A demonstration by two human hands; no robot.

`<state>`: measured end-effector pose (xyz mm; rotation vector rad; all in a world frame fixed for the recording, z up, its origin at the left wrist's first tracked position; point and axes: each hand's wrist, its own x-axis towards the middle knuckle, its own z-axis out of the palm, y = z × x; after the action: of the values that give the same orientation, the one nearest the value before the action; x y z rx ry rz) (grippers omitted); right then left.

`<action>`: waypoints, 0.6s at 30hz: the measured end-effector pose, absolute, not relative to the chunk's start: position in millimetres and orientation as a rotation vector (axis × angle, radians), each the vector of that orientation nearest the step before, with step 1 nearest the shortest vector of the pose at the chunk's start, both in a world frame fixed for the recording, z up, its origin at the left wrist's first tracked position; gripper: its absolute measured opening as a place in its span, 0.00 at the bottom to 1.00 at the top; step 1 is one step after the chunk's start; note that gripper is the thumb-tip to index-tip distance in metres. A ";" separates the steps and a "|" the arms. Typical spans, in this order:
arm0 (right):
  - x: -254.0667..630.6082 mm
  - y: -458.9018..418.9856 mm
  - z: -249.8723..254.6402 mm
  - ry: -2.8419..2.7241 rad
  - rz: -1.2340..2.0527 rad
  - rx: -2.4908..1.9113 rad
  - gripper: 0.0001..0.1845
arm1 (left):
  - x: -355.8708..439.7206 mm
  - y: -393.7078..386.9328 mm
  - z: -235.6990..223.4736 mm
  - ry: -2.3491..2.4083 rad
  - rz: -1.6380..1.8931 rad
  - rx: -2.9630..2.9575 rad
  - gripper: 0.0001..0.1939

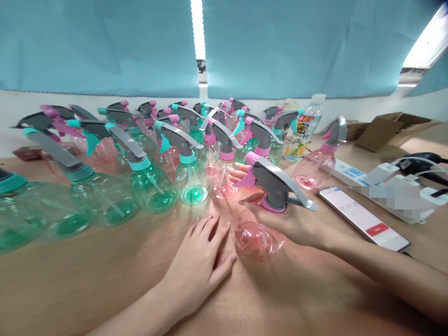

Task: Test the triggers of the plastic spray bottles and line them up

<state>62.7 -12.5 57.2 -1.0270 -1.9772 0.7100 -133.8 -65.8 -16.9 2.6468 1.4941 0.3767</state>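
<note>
A pink spray bottle [259, 240] with a grey and pink spray head [276, 186] is closest to me on the right. Around its neck and shoulder is my right hand [292, 224], its thumb on the near side. The fingers reach past the far side, partly hidden by the pink trigger. My left hand [199, 261] lies flat on the tabletop [140, 289], fingers stretched and holding nothing, just left of this bottle. Beyond my hands stand another pink spray bottle [224, 175] and a green spray bottle [191, 186].
Several green and pink spray bottles fill the back and left, including a green one [150, 186]. At right are a lone pink spray bottle [315, 163], a phone [360, 217], a power strip [350, 172] with plugs and a cardboard box [388, 130]. A drink bottle [304, 130] stands behind.
</note>
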 end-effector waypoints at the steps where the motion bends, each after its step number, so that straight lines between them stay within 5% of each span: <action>1: 63.0 -12.6 57.1 -1.983 0.730 -1.026 0.06 | -133.7 -66.0 -16.2 1.494 0.371 2.645 0.23; 18: 66.9 -11.0 52.6 -2.019 0.798 -0.995 0.05 | -133.3 -66.2 -17.5 1.508 0.363 2.656 0.23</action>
<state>66.9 -11.0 52.6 -0.9950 -2.0192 0.7975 -133.3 -66.2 -17.5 2.6556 1.5081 0.3634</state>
